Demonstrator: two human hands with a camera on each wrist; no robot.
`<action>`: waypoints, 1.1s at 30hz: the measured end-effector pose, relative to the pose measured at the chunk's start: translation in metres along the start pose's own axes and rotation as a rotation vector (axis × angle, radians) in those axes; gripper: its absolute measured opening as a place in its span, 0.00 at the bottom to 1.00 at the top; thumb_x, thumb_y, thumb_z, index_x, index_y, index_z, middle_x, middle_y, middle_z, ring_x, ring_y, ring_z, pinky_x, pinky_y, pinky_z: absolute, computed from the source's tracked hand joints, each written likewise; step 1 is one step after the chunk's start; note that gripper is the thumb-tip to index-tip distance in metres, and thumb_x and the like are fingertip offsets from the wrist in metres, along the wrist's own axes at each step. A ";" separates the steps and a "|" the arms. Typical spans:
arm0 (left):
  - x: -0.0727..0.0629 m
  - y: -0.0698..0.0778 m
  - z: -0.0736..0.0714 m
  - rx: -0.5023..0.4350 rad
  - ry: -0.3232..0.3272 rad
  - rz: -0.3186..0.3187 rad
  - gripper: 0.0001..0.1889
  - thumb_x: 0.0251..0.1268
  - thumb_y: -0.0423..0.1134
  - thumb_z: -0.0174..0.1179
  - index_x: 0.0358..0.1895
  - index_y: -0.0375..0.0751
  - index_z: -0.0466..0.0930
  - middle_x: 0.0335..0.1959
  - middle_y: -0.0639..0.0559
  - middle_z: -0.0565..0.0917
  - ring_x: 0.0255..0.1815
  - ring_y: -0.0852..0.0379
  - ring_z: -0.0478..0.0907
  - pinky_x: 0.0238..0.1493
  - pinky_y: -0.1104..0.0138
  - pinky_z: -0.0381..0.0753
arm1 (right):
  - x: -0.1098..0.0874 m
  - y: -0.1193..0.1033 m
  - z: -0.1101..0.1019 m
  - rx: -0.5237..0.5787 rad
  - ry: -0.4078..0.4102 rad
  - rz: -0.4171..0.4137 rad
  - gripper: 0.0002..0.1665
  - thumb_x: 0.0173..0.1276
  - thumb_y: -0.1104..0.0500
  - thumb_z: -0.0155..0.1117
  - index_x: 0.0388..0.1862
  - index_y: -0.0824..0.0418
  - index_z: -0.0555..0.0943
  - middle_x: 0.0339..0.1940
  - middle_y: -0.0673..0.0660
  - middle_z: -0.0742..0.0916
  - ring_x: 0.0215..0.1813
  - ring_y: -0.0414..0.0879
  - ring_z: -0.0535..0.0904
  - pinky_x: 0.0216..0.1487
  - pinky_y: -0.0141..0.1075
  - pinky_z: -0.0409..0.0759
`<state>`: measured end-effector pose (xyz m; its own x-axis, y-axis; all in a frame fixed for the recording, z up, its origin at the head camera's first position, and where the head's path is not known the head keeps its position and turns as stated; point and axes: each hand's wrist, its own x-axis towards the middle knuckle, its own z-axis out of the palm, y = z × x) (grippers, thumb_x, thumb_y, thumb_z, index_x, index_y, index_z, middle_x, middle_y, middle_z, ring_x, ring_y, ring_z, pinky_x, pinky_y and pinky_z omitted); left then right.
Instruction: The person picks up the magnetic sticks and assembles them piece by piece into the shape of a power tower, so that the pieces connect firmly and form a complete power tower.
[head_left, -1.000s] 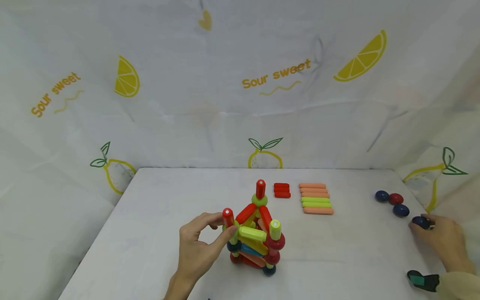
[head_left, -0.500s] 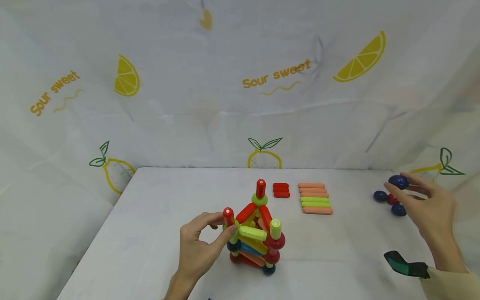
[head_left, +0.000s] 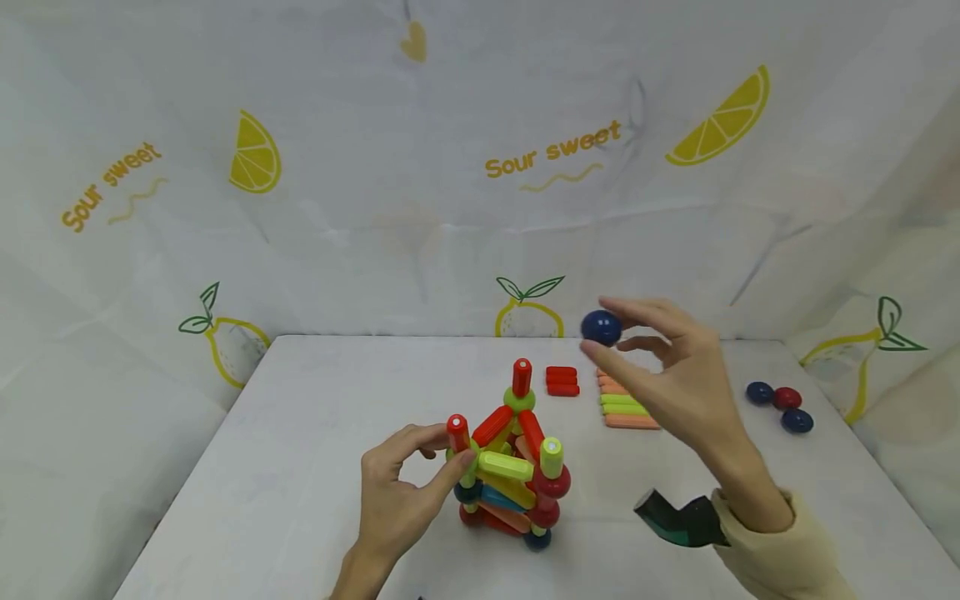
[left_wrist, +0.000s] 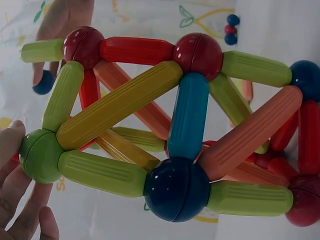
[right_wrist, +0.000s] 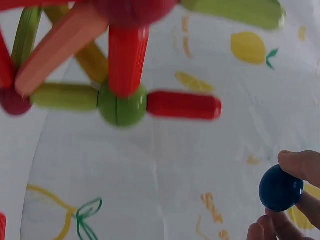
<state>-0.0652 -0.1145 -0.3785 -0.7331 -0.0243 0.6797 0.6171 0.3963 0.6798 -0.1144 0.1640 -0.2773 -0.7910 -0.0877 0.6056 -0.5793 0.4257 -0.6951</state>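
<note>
A tower of coloured rods and balls [head_left: 506, 493] stands on the table, with a red rod [head_left: 521, 379], another red one and a lime rod upright on its top corners. My left hand [head_left: 408, 479] pinches the green ball [left_wrist: 41, 156] at the tower's upper left corner between thumb and fingers. Held up behind and to the right of the tower, a dark blue ball [head_left: 602, 328] is pinched by the thumb and fingertips of my right hand [head_left: 678, 367]. In the right wrist view this ball is apart from the tower.
Short red rods [head_left: 562, 381] lie behind the tower. Longer peach and lime rods [head_left: 628, 410] lie beside them, partly hidden by my right hand. At the table's right are two blue balls and a red ball [head_left: 787, 398]. A printed cloth [head_left: 420, 250] hangs behind.
My right hand has lifted the blue ball from the table's right side and carried it left, towards the tower. My left hand has kept its hold on the tower.
</note>
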 end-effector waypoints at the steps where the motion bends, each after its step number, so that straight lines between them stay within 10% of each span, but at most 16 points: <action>1: 0.000 0.000 0.000 0.000 -0.002 -0.008 0.16 0.51 0.30 0.77 0.44 0.47 0.90 0.33 0.54 0.92 0.33 0.62 0.85 0.37 0.69 0.80 | 0.001 -0.005 0.008 0.022 -0.028 -0.021 0.28 0.56 0.74 0.76 0.58 0.62 0.85 0.48 0.41 0.86 0.50 0.35 0.80 0.48 0.19 0.81; 14: 0.000 0.001 0.000 0.009 0.011 0.009 0.17 0.49 0.29 0.78 0.45 0.46 0.89 0.33 0.52 0.91 0.32 0.60 0.84 0.37 0.69 0.80 | 0.003 -0.016 0.051 -0.006 -0.161 -0.094 0.22 0.56 0.65 0.80 0.52 0.60 0.88 0.48 0.53 0.89 0.49 0.40 0.82 0.44 0.30 0.86; 33: 0.000 0.001 0.001 0.010 0.012 -0.004 0.17 0.49 0.29 0.78 0.44 0.47 0.90 0.33 0.53 0.91 0.32 0.61 0.84 0.37 0.69 0.80 | 0.003 -0.010 0.045 -0.072 -0.133 -0.116 0.25 0.58 0.63 0.79 0.56 0.58 0.87 0.51 0.54 0.89 0.49 0.44 0.82 0.44 0.29 0.85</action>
<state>-0.0648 -0.1133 -0.3776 -0.7323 -0.0368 0.6800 0.6112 0.4049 0.6801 -0.1199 0.1187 -0.2864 -0.7417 -0.2556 0.6201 -0.6560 0.4686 -0.5916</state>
